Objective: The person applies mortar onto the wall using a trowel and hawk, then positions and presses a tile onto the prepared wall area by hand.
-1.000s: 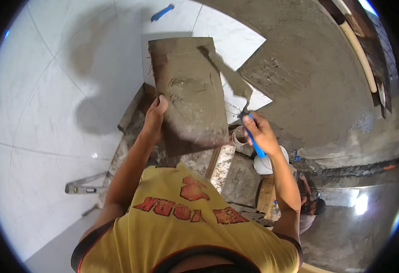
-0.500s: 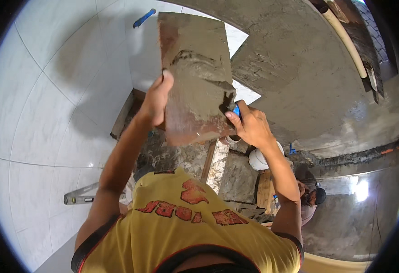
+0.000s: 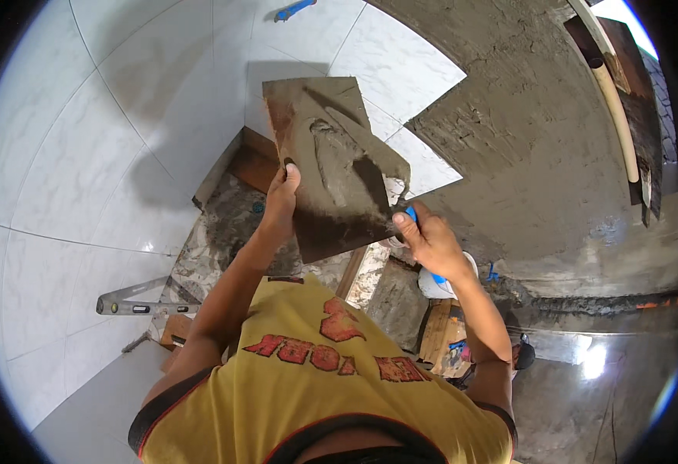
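Note:
A brown board (image 3: 278, 116) carrying grey wet mortar (image 3: 327, 174) is held up in front of me. My left hand (image 3: 278, 207) grips its left edge, thumb on the upper face. In my right hand (image 3: 437, 246), closed beside the board's lower right side, is a trowel with a blue handle (image 3: 411, 213). Its pointed blade (image 3: 385, 157) extends up and left over the mortar, coated in grey. A dark shadow falls on the board under the blade. Whether the blade presses on the board I cannot tell.
White marbled tiles (image 3: 37, 170) cover the left surface, and grey mortar (image 3: 524, 155) spreads at right. A spirit level (image 3: 149, 308) rests at left. Below my right hand stands a white bucket (image 3: 432, 286). Another person's dark-capped head (image 3: 524, 356) shows partly behind my right arm.
The board has moved lower and looks smaller. The trowel blade, earlier at the board's right edge, now reaches across the mortar toward the upper left. The view has shifted slightly.

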`<state>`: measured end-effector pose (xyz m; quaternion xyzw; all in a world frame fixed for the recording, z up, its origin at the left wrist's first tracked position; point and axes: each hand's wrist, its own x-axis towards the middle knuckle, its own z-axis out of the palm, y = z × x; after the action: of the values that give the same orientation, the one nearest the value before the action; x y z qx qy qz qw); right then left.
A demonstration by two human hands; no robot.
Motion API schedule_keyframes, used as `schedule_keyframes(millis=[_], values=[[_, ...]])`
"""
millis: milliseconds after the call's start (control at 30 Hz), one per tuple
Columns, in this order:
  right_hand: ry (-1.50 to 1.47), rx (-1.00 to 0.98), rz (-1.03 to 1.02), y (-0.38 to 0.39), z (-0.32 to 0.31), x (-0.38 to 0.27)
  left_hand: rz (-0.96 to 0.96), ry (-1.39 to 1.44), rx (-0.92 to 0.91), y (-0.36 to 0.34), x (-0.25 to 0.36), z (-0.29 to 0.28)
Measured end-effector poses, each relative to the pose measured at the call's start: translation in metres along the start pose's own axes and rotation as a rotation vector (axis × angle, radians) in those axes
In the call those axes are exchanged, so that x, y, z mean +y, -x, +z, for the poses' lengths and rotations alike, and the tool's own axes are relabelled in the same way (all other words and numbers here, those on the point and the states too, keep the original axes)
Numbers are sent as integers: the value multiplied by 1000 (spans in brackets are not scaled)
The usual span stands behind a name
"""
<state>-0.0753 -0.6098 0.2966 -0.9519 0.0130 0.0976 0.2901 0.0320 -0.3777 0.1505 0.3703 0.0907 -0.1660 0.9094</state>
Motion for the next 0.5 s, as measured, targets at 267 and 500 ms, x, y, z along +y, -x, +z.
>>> schedule_keyframes(millis=[267, 500], values=[[474, 396, -326, -53, -17, 5, 454, -128, -319, -27, 33, 12], [434, 709, -449, -157, -60, -49, 355, -180, -276, -27, 42, -14]])
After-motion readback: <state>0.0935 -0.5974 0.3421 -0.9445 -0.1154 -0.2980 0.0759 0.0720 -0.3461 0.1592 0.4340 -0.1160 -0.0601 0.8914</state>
